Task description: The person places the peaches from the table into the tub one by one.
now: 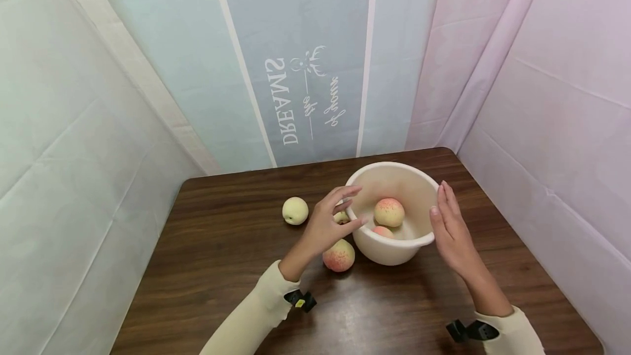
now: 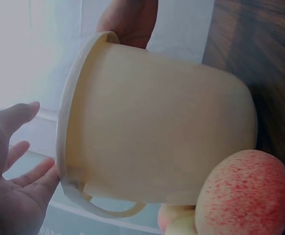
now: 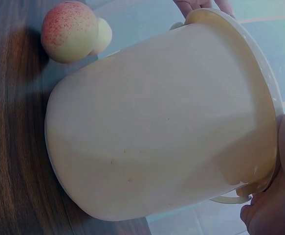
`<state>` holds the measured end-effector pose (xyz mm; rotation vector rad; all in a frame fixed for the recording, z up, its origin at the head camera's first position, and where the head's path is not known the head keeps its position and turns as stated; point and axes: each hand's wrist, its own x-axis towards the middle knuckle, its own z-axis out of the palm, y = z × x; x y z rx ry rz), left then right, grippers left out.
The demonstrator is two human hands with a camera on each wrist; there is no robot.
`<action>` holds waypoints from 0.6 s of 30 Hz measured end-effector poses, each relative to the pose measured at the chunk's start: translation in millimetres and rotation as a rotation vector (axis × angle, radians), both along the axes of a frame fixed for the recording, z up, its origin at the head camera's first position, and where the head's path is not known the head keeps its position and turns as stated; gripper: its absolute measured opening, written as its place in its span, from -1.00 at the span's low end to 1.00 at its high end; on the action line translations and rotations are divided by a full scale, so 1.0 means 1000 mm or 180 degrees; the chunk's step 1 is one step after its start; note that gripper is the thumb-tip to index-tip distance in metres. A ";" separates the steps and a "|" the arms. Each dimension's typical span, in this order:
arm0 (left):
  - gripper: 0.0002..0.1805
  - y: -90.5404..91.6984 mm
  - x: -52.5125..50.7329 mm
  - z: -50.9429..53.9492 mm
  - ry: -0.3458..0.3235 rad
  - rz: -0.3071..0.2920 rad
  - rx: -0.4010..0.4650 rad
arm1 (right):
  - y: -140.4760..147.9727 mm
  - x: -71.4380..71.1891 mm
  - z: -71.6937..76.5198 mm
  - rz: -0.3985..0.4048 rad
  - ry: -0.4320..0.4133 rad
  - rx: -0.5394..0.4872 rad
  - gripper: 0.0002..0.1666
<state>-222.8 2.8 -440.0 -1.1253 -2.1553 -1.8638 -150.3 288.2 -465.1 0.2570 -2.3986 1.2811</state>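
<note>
The left hand (image 1: pixel 325 224) was at the bucket's left rim, its fingers spread and the thumb apart, a fingertip meeting the rim in the left wrist view. The right hand (image 1: pixel 451 233) lay along the opposite side of the rim, fingers nearly straight and close together. Between the two hands, right of centre in the head view, the cream bucket (image 1: pixel 386 252) stood upright; its curved handle (image 2: pixel 118 214) hung at the lower edge of the left wrist view. Two peaches lay inside, one blushed peach (image 1: pixel 389 212) near the middle and a lower peach (image 1: pixel 382 232) half hidden by the front rim. Left of the bucket, a red-speckled peach (image 1: pixel 338 257) sat below the left hand, a partly covered fruit showed behind its fingers, and a pale fruit (image 1: pixel 295 211) lay farther left. All stood on the dark wooden counter (image 1: pixel 222 259); striped cloth (image 1: pixel 320 4) filled the upper centre.
</note>
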 end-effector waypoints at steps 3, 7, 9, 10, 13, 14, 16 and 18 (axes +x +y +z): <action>-0.34 -0.003 0.002 -0.004 0.0024 -0.0054 0.0083 | 0.001 -0.001 -0.001 0.0011 0.0026 0.0004 -0.31; -0.32 -0.010 0.006 -0.009 0.0042 -0.0038 0.0195 | 0.001 -0.002 -0.003 0.0010 0.0034 0.0028 -0.31; -0.31 -0.014 0.007 -0.012 0.0058 0.0000 0.0219 | 0.001 -0.002 -0.003 0.0012 0.0037 0.0030 -0.31; -0.31 -0.016 0.008 -0.014 0.0072 0.0023 0.0220 | 0.001 -0.002 -0.004 0.0014 0.0041 0.0029 -0.31; -0.30 -0.021 0.009 -0.020 0.0069 0.0073 0.0199 | 0.001 -0.002 -0.005 0.0012 0.0056 0.0030 -0.31; -0.30 -0.023 0.010 -0.021 0.0061 0.0090 0.0182 | 0.001 -0.002 -0.005 0.0010 0.0061 0.0031 -0.31; -0.30 -0.025 0.012 -0.025 0.0042 0.0118 0.0161 | 0.001 -0.001 -0.006 0.0012 0.0079 0.0027 -0.31; -0.29 -0.028 0.014 -0.028 0.0013 0.0147 0.0154 | 0.001 -0.001 -0.006 0.0016 0.0094 0.0024 -0.32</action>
